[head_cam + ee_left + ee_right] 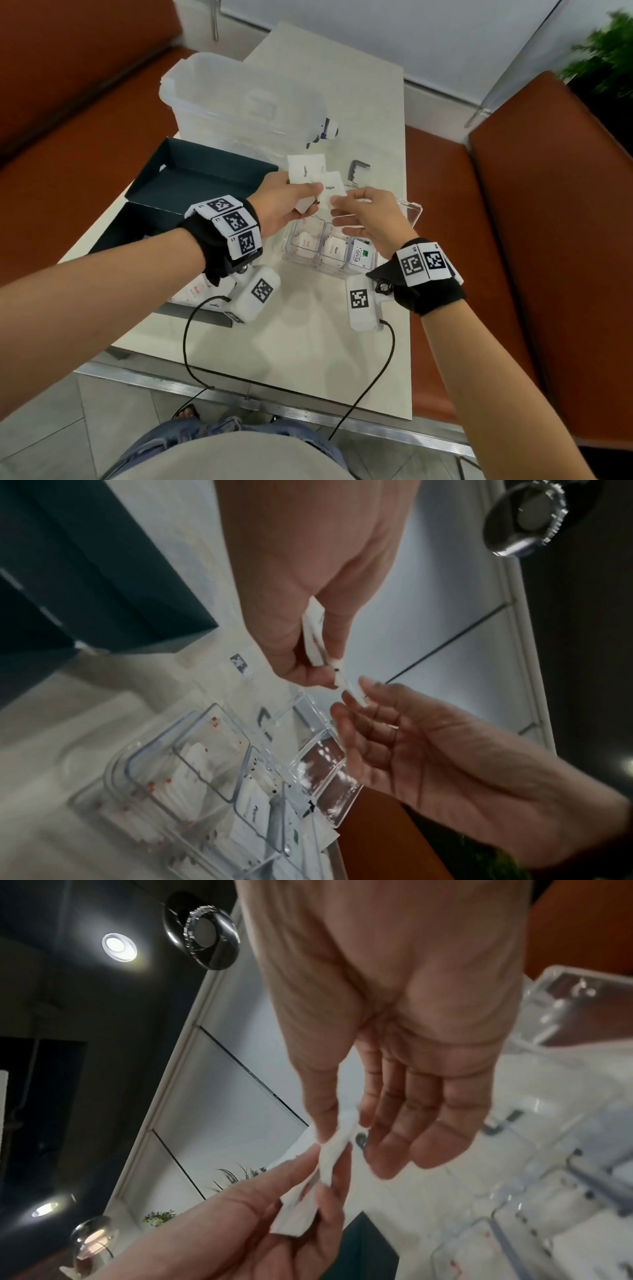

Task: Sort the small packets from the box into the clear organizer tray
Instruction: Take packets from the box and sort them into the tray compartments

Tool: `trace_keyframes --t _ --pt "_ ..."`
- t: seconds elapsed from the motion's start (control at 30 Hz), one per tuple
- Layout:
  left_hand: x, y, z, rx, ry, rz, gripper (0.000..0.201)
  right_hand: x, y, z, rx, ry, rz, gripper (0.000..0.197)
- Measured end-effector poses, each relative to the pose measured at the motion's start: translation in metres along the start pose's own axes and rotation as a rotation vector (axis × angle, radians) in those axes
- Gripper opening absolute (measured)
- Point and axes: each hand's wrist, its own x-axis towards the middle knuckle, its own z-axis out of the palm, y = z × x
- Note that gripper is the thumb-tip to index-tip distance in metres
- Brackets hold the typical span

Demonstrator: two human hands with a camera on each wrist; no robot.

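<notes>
The right hand (368, 219) pinched the edge of one white Sugar packet (330, 189) between thumb and forefinger, its other fingers extended and slightly spread, while the left hand (281, 205) held a small fan of further packets (306, 170) between thumb and curled fingers, both hands raised over the clear organizer tray (329, 253). The tray stood on the pale table (308, 342), its lid (409, 209) open; Stevia and other white packets already stood in its near compartments. The dark box (191, 185) lay open to the left of the tray, a translucent bin (236, 99) beyond it.
</notes>
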Motion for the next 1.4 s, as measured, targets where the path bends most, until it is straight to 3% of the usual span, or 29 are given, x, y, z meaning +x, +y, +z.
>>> trace_keyframes --t 0.1,0.2,0.43,0.63,0.8,1.1,1.27,1.4 --pt "0.000 0.002 0.006 0.132 -0.044 0.024 0.020 0.003 -0.004 -0.015 -0.090 0.120 -0.042 0.037" --pt "0.000 0.001 0.014 0.225 -0.095 0.033 0.029 0.002 -0.003 -0.027 -0.150 0.130 -0.080 0.032" --pt "0.003 -0.005 0.034 0.268 -0.101 0.049 0.026 -0.001 0.011 -0.054 -0.113 0.122 -0.066 0.017" --pt "0.003 -0.011 0.040 0.222 -0.089 0.018 0.020 0.007 0.037 -0.092 -0.144 0.229 0.016 0.014" --pt "0.002 -0.014 0.044 0.209 -0.075 0.012 0.020 0.017 0.072 -0.109 -0.428 0.281 0.074 0.017" --pt "0.003 -0.017 0.050 0.193 -0.058 0.008 0.026 0.017 0.097 -0.093 -0.740 0.281 -0.030 0.012" --pt "0.002 -0.018 0.051 0.175 -0.050 0.005 0.027 0.018 0.099 -0.088 -1.089 0.227 -0.083 0.022" --pt "0.001 -0.016 0.050 0.149 -0.046 -0.014 0.028 0.017 0.094 -0.089 -1.117 0.138 -0.112 0.017"
